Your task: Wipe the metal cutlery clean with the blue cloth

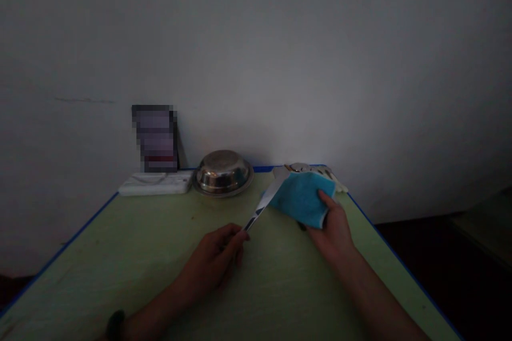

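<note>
My left hand [218,258] is closed in a pinch on the handle end of a long metal utensil [264,201], which slants up and to the right above the green table [140,256]. The utensil's far end is wrapped in a blue cloth [301,197]. My right hand [334,226] is closed on that cloth, thumb on top, fingers underneath. Which kind of utensil it is I cannot tell, since the cloth hides its head.
An upturned steel bowl [223,172] sits at the table's back edge. To its left lie a white power strip [155,183] and a blurred upright card [155,138] against the wall. More cutlery [320,171] lies behind the cloth at the back right corner.
</note>
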